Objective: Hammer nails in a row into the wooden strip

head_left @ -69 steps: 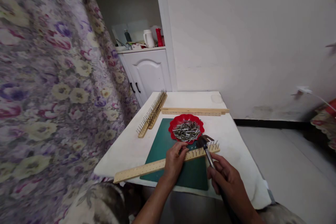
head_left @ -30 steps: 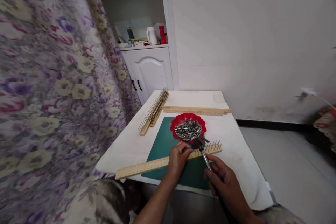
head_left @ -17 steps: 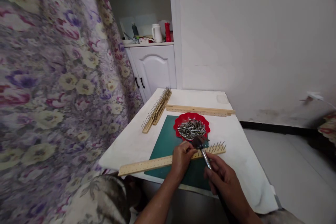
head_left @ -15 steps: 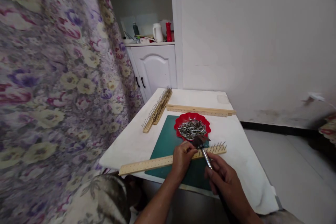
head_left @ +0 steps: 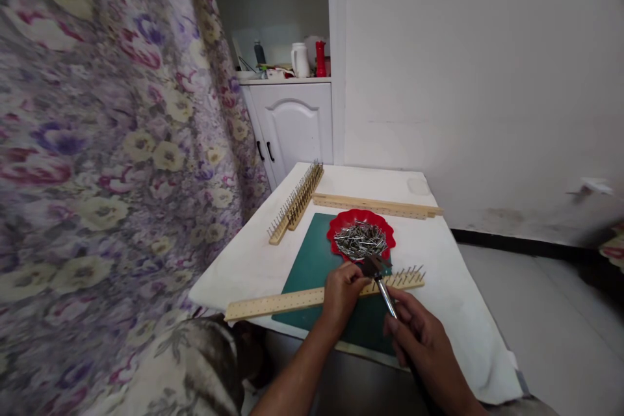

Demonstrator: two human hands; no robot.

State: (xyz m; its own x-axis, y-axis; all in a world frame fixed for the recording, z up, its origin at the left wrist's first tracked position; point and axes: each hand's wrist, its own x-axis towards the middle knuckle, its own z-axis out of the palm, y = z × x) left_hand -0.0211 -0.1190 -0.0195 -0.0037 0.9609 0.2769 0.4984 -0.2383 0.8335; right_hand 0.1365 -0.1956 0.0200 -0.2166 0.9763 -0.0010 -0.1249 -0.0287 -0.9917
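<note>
Across the green mat (head_left: pixel 307 253) lies a drilled wooden strip (head_left: pixel 275 304), running roughly from 9 o'clock to 3 o'clock, with standing nails (head_left: pixel 414 276) leaning at its 3 o'clock end. Over it, the left hand (head_left: pixel 340 292) has its grip pinched nearly closed; whether a nail sits between the fingertips I cannot tell. From 4 o'clock, the right hand (head_left: pixel 418 331) has its grip wrapped round a hammer (head_left: pixel 387 299), whose head is just beside those fingertips. That closeness is the main hazard: a blow off line would probably bruise a finger or bend a nail. The strip's 9 o'clock end reaches the near edge of the tabletop (head_left: pixel 234 273), so a knock there might swing it round.

Counting outward: one strip under the hands, one hammer, one mat; one red bowl (head_left: pixel 333 234) at 1 o'clock, heaped with loose nails (head_left: pixel 361 240) too tangled to count; two nail-studded strips (head_left: pixel 279 234) close together at 11 o'clock; and, past the bowl toward 1 o'clock, at least two bare strips (head_left: pixel 370 208), their exact number unclear.
</note>
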